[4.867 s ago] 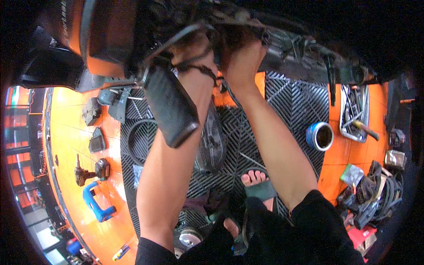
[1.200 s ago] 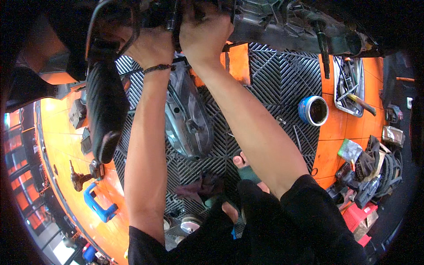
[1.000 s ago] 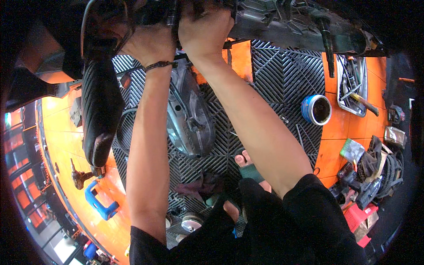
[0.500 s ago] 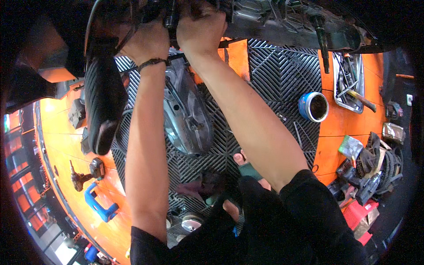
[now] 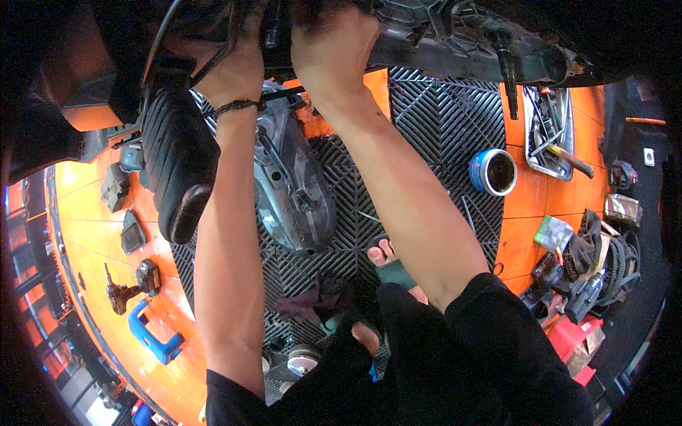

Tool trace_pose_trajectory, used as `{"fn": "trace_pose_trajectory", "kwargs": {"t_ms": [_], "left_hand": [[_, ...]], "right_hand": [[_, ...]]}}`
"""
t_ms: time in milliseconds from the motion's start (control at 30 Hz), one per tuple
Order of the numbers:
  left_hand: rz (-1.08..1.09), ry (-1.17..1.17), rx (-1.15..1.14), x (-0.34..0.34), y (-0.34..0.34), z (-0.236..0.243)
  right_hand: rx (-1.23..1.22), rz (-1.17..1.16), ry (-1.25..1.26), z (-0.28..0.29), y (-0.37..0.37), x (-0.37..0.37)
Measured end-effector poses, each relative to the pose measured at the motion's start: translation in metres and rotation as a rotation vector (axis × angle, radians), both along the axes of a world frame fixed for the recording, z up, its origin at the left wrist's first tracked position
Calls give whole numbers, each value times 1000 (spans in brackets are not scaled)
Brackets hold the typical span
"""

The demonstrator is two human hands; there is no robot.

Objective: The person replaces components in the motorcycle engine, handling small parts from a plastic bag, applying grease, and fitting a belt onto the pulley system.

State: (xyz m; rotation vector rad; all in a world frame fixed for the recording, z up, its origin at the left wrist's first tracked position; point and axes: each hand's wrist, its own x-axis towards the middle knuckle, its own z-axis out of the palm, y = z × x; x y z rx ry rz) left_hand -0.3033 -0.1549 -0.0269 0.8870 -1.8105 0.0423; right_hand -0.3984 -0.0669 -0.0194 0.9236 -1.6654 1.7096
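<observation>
I reach both hands up under a dark vehicle body at the top of the view. My left hand, a cord round its wrist, is among metal bars and black parts, its fingers largely hidden. My right hand is closed at the underside just right of a short metal shaft; what it grips is hidden. A black ridged footrest hangs beside my left forearm. Below my hands a long grey casing lies on the black ridged mat. A splined shaft sticks out at the right.
An open blue tub of dark grease, a metal tray of tools and a pile of parts and bags sit right. A cordless drill, blue plastic piece and dark parts lie left on orange flooring. My feet show below.
Since the oldest frame, both hands sit higher and further left in view, and more of the grey casing shows. Over the last second the view has shifted slightly, both hands staying under the vehicle.
</observation>
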Motion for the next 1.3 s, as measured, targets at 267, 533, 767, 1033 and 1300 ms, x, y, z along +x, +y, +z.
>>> {"fn": "trace_pose_trajectory", "kwargs": {"t_ms": [267,533,767,1033,1300], "left_hand": [[-37,-181,-175,3,-16,11],[-152,-26,-86,5,-11,16],[-191,-349,52,13,-15,29],[52,-396,-111,10,-11,-6],[62,-342,-133,5,-32,-23]], "right_hand": [[278,75,-60,2,3,-3],[410,36,55,4,2,-5],[123,125,26,5,-3,-1],[369,111,-510,1,13,21],[159,170,-387,1,-2,13]]}}
